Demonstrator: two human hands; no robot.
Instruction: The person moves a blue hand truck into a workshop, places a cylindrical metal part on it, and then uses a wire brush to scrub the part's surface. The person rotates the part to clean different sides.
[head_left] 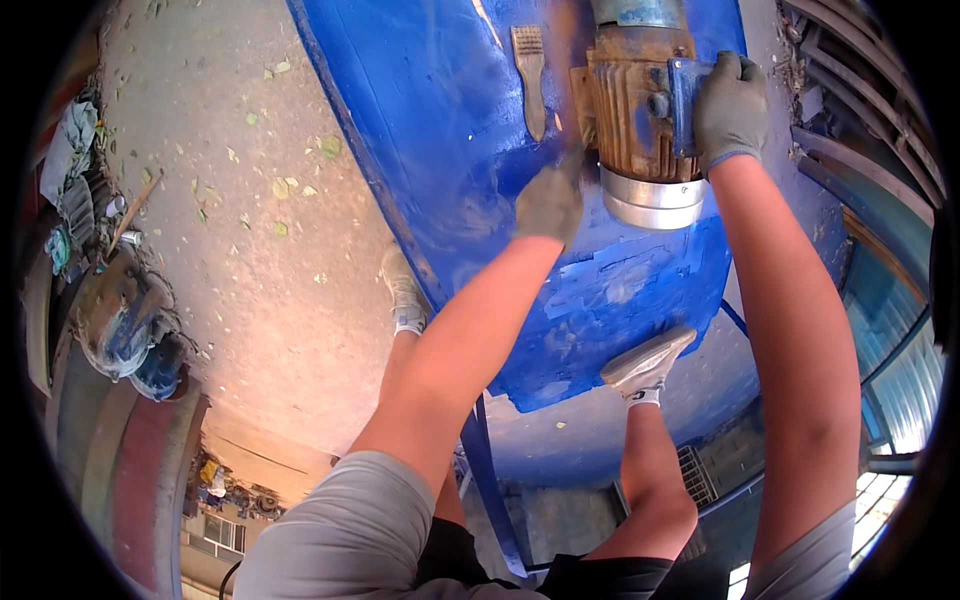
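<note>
An electric motor [630,110] with rusty cooling fins and a silver end cover [652,200] lies on a blue-painted surface [440,110]. My gloved right hand [732,110] is closed on the blue box [688,107] at the motor's right side. To the left of the motor, my gloved left hand [550,205] is curled and blurred by motion. A brownish smear runs up from its fingers along the motor, so what it holds cannot be made out. A wire brush [529,80] with a worn handle rests on the blue surface, beyond my left hand.
My shoe [650,362] is on the near part of the blue surface; the other shoe [402,290] is beside its left edge. Dry leaves [282,188] dot the concrete floor at left. Dirty blue-stained containers [125,320] stand far left, and metal bars [870,80] line the right.
</note>
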